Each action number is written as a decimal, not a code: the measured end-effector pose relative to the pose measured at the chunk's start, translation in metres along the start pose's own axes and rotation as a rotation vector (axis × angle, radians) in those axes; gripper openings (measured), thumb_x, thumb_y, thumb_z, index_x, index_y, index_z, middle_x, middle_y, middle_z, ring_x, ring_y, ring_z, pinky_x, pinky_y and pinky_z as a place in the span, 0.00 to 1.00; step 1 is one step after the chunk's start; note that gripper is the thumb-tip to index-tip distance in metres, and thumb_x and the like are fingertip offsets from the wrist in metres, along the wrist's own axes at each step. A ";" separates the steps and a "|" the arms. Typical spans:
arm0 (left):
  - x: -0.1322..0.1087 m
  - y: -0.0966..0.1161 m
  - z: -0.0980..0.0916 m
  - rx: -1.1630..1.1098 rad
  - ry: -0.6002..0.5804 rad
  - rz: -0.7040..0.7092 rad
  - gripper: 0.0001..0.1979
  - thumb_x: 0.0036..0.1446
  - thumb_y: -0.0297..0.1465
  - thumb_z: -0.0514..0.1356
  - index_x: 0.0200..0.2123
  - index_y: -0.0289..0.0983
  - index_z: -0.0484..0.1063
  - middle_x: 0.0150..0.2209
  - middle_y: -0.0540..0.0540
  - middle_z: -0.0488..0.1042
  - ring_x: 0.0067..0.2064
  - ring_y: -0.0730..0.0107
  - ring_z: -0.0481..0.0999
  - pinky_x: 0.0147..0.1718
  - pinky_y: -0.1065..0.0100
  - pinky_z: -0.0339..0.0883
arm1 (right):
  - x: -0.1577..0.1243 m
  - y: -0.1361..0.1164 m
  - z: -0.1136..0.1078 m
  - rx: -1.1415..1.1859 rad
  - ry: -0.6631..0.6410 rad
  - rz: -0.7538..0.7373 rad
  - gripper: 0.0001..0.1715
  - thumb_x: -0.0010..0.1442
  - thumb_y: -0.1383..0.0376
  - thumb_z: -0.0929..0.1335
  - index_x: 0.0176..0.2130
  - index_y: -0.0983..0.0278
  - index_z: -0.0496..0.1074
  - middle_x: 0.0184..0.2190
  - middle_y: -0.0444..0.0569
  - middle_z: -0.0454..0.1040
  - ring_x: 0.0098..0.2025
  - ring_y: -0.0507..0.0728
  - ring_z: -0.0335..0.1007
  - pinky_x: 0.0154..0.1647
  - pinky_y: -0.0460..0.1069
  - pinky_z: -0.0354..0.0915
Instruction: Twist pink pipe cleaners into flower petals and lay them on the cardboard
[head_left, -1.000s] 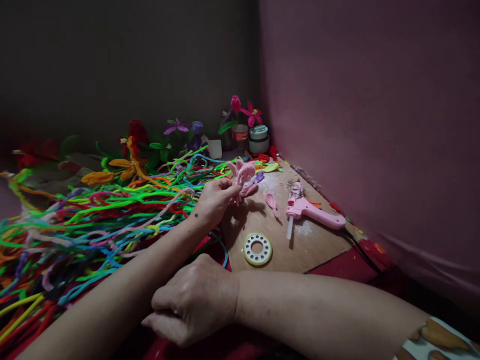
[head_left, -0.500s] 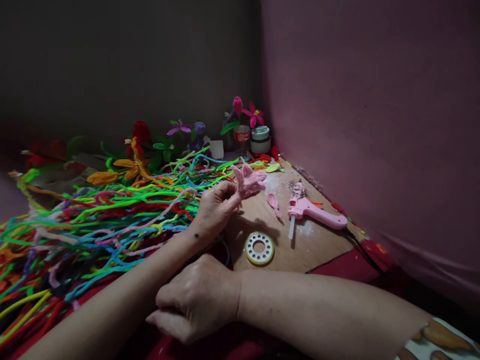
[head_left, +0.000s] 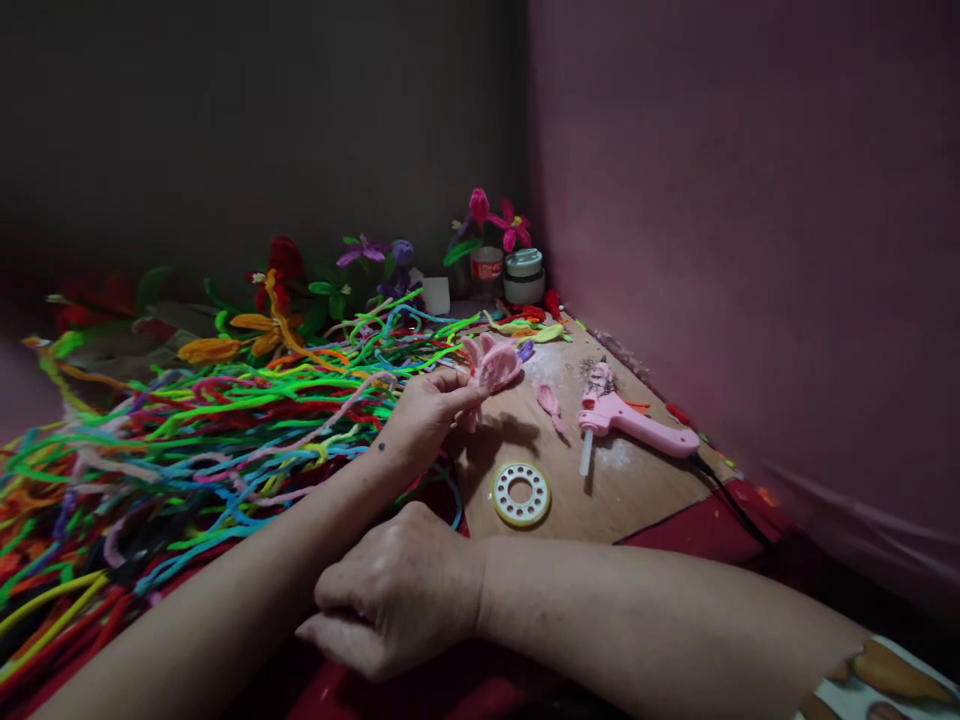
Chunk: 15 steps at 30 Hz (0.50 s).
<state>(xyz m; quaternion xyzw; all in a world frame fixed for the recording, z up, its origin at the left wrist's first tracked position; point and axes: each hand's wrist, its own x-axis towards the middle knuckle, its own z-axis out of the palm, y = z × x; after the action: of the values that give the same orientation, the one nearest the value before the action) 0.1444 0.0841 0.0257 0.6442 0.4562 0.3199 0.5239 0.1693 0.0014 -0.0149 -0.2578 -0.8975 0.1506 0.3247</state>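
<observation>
Head view. Centre of frame: the left hand (head_left: 427,410) has its grip closed on a pink flower (head_left: 491,365) made of fuzzy wire, pinching it by the base, with the petals pointing toward the upper right above the bare wooden board (head_left: 637,490). Lower centre: the right hand (head_left: 394,590) lies with its fingers curled under, grip closed; whether anything is inside it cannot be told. Left half: a loose heap of coloured wires (head_left: 225,420). On the board lie a single pink petal (head_left: 550,402), a pink glue gun (head_left: 634,425) and a white ring (head_left: 520,494), all apart from both hands. The hold would probably serve best if the pinch stays low on the twisted base, so the soft petals are not crushed (they look easily bent), and the flower stays over the board, clear of the heap. The flower's stem is hidden behind the fingers (head_left: 450,382); the dim background blurs the finished flowers (head_left: 499,215) and jars (head_left: 523,277) at upper centre, and the glue gun's cord runs out of sight at right
</observation>
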 end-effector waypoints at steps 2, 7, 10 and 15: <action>-0.001 0.003 0.003 0.076 0.024 -0.013 0.13 0.46 0.31 0.59 0.15 0.35 0.62 0.12 0.55 0.63 0.14 0.82 0.56 0.15 0.74 0.48 | 0.000 0.001 0.000 0.003 0.002 0.001 0.17 0.55 0.57 0.62 0.21 0.63 0.66 0.21 0.42 0.74 0.27 0.52 0.71 0.18 0.45 0.50; 0.001 0.002 0.007 0.127 0.032 -0.029 0.11 0.47 0.31 0.59 0.17 0.35 0.62 0.12 0.55 0.63 0.14 0.81 0.58 0.14 0.75 0.48 | 0.000 0.001 0.003 0.006 0.018 -0.011 0.17 0.55 0.57 0.62 0.21 0.62 0.66 0.20 0.42 0.73 0.26 0.52 0.69 0.18 0.46 0.50; 0.003 -0.003 0.008 0.160 0.002 -0.007 0.12 0.47 0.32 0.59 0.17 0.35 0.62 0.13 0.55 0.63 0.14 0.80 0.60 0.15 0.75 0.51 | 0.001 0.000 0.002 0.007 0.011 -0.009 0.17 0.55 0.57 0.62 0.20 0.62 0.66 0.20 0.42 0.73 0.26 0.52 0.69 0.18 0.46 0.50; 0.007 -0.013 0.013 0.529 0.034 0.193 0.12 0.51 0.36 0.56 0.21 0.36 0.64 0.17 0.52 0.66 0.20 0.76 0.64 0.19 0.74 0.54 | 0.001 -0.001 0.000 0.003 -0.006 -0.022 0.16 0.55 0.57 0.63 0.21 0.63 0.67 0.19 0.43 0.72 0.26 0.52 0.69 0.19 0.45 0.52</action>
<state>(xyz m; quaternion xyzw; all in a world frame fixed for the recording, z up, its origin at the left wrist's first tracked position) 0.1552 0.0859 0.0097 0.7936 0.4692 0.2487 0.2970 0.1676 0.0009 -0.0140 -0.2468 -0.9010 0.1492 0.3240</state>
